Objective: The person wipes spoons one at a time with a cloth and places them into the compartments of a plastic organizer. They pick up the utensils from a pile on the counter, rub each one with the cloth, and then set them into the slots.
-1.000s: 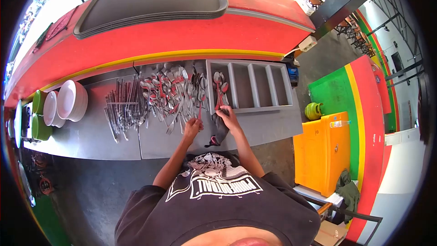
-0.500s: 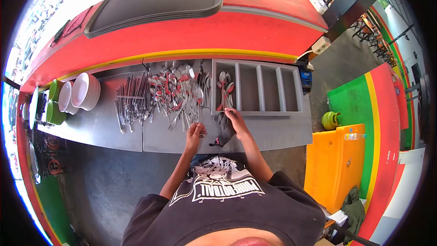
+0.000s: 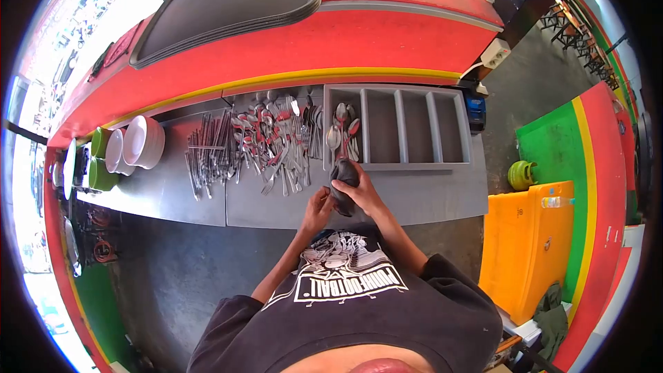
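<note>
My right hand (image 3: 359, 190) is wrapped round a dark cloth (image 3: 343, 178) at the near left corner of the grey cutlery tray (image 3: 414, 166). A spoon (image 3: 333, 139) sticks up out of the cloth. Close beside, my left hand (image 3: 318, 207) has its fingers closed at the cloth's lower left edge, where the spoon's handle is hidden. More spoons (image 3: 353, 126) lie in the tray's leftmost compartment. Left of the tray is a loose pile of spoons and forks (image 3: 276, 131), and beyond it a heap of thin metal cutlery (image 3: 207, 148).
White bowls (image 3: 146, 141) and green containers (image 3: 102, 174) stand at the left end of the metal counter (image 3: 276, 213). Dark serving trays (image 3: 235, 0) rest on the red ledge (image 3: 387, 34). An orange box (image 3: 521, 242) stands on the right.
My left hand has come away from the pile and met the cloth. A spoon now shows in the cloth, which has moved up in my right hand. The view has shifted slightly.
</note>
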A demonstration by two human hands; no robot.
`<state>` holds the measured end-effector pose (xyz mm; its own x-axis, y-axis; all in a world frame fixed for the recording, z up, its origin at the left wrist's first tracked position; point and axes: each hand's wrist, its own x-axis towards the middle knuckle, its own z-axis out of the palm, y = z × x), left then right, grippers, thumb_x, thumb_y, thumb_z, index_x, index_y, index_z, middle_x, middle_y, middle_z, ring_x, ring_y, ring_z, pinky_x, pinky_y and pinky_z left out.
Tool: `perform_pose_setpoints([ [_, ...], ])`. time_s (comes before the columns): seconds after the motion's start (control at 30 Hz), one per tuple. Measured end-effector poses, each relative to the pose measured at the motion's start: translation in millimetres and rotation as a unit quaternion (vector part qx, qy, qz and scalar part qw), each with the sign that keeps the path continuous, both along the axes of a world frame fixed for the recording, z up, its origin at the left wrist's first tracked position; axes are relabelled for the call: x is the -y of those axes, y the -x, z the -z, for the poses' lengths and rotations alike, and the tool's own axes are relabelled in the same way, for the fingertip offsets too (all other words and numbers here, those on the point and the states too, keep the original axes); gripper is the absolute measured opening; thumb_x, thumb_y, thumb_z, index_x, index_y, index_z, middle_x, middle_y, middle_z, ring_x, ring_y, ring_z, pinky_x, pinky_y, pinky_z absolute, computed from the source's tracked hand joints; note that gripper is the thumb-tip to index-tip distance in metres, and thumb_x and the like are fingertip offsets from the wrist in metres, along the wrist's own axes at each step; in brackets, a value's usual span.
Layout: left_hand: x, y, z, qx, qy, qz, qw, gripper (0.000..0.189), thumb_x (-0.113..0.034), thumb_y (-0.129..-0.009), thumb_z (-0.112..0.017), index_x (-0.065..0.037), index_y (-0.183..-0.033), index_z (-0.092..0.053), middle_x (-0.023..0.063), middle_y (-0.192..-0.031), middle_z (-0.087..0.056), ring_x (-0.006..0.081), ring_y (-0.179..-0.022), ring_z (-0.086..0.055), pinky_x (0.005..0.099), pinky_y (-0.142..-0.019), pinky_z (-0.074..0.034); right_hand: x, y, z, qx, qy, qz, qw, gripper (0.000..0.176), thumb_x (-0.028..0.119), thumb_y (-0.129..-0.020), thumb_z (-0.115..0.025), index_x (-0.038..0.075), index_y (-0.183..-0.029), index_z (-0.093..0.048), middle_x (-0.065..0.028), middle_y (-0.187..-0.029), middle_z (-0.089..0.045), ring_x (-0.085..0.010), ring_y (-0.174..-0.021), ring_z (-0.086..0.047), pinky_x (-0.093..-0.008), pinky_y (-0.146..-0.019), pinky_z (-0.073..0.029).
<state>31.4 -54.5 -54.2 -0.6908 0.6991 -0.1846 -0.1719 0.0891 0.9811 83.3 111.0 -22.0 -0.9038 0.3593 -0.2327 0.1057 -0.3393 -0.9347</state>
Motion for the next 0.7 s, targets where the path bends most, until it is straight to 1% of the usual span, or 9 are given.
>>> perform_pose_setpoints([
  [0.1,6,9,17,-0.024,0.001,0.059,0.998,0.010,-0.010,-0.097,-0.049,0.000,-0.095,-0.050,0.0057,-0.079,-0.059,0.0114,-0.075,-0.059,0.0276,-0.069,-0.048,7,0,5,0.003,0.039,0.028,0.999,0.068,0.016,-0.077,-0.081,0.004,-0.134,-0.047,-0.0045,-0.097,-0.064,-0.0107,-0.079,-0.062,-0.0274,-0.071,-0.053],
  [0.17,8,14,25,-0.053,0.007,0.110,0.993,0.010,-0.010,-0.097,-0.050,0.000,-0.096,-0.050,0.0058,-0.080,-0.059,0.0121,-0.076,-0.060,0.0285,-0.070,-0.049,6,-1,16,0.002,0.024,0.045,0.999,0.061,0.015,-0.076,-0.081,0.004,-0.128,-0.051,-0.0043,-0.094,-0.065,-0.0110,-0.078,-0.063,-0.0269,-0.069,-0.053],
  [0.2,5,14,18,-0.057,0.010,0.115,0.992,0.010,-0.010,-0.097,-0.050,0.000,-0.096,-0.050,0.0054,-0.079,-0.058,0.0121,-0.076,-0.060,0.0285,-0.070,-0.049,5,-1,20,0.001,0.016,0.055,0.998,0.058,0.014,-0.076,-0.081,0.004,-0.125,-0.053,-0.0042,-0.092,-0.066,-0.0111,-0.077,-0.063,-0.0267,-0.069,-0.053],
  [0.27,-5,13,-6,-0.066,0.014,0.126,0.990,0.010,-0.011,-0.097,-0.051,-0.001,-0.096,-0.051,0.0047,-0.079,-0.057,0.0119,-0.075,-0.059,0.0284,-0.071,-0.049,3,-2,11,0.013,0.054,0.084,0.995,0.049,0.014,-0.076,-0.080,0.003,-0.117,-0.056,-0.0038,-0.089,-0.066,-0.0117,-0.075,-0.063,-0.0263,-0.067,-0.052],
  [0.4,-15,18,-19,-0.029,0.010,0.154,0.988,0.013,-0.013,-0.097,-0.052,-0.001,-0.093,-0.053,0.0036,-0.076,-0.056,0.0105,-0.072,-0.056,0.0270,-0.067,-0.046,-6,-3,3,0.007,0.089,0.130,0.987,0.037,0.015,-0.077,-0.080,0.002,-0.105,-0.060,-0.0042,-0.088,-0.065,-0.0128,-0.075,-0.064,-0.0276,-0.065,-0.052],
  [0.43,-16,19,-21,-0.016,0.009,0.166,0.986,0.014,-0.014,-0.098,-0.053,-0.001,-0.092,-0.053,0.0034,-0.075,-0.056,0.0102,-0.071,-0.056,0.0267,-0.066,-0.045,-9,-3,7,0.009,0.075,0.154,0.985,0.034,0.017,-0.077,-0.079,0.002,-0.103,-0.062,-0.0034,-0.089,-0.065,-0.0126,-0.077,-0.063,-0.0287,-0.067,-0.052],
  [0.53,-14,15,-24,0.003,0.008,0.195,0.981,0.017,-0.016,-0.098,-0.053,-0.001,-0.089,-0.054,0.0030,-0.074,-0.056,0.0102,-0.069,-0.054,0.0266,-0.064,-0.044,-20,-1,17,0.004,0.118,0.193,0.974,0.034,0.017,-0.078,-0.079,0.004,-0.104,-0.063,-0.0024,-0.090,-0.065,-0.0118,-0.078,-0.062,-0.0281,-0.070,-0.051],
  [0.57,-13,13,-24,0.006,0.008,0.204,0.979,0.018,-0.017,-0.098,-0.053,-0.002,-0.088,-0.054,0.0029,-0.074,-0.056,0.0103,-0.068,-0.054,0.0266,-0.064,-0.043,-23,-1,20,-0.009,0.109,0.207,0.972,0.033,0.017,-0.078,-0.079,0.005,-0.104,-0.063,-0.0013,-0.091,-0.065,-0.0109,-0.079,-0.062,-0.0266,-0.072,-0.050],
  [0.7,-13,9,-25,0.006,0.005,0.209,0.978,0.019,-0.017,-0.098,-0.054,-0.002,-0.085,-0.055,0.0024,-0.073,-0.056,0.0104,-0.069,-0.054,0.0268,-0.064,-0.043,-22,-5,17,-0.025,0.123,0.226,0.966,0.030,0.016,-0.079,-0.077,0.005,-0.103,-0.063,-0.0008,-0.091,-0.065,-0.0103,-0.078,-0.061,-0.0260,-0.071,-0.049],
])
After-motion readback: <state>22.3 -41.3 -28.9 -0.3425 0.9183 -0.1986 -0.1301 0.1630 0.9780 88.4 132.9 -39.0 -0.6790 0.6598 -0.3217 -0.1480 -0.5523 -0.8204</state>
